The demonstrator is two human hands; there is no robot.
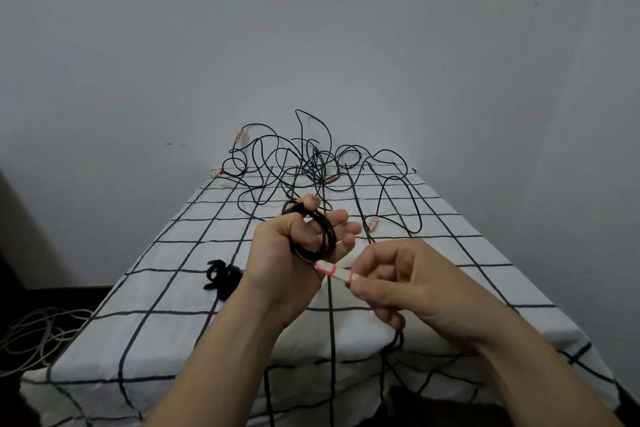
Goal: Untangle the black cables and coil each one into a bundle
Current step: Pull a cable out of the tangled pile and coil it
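- Counter [166,333] under a white cloth [346,333] with a black grid, soft and creased, draping over the near edge.
- Plain grey matte wall [311,28] behind; dark floor [20,295] at left with pale cords [38,333] in loose loops.
- Tangle [311,166] of thin black cables at the counter's far end, some ends taped red-white.
- Left hand [287,253] raised over mid-counter, fingers [341,217] curled through a round black coil [327,229], holding it.
- Right hand [391,281] pinches a white plug [332,270] with red markings, just beside the coil.
- Black straps [221,276] lie on the cloth, left of the hands.
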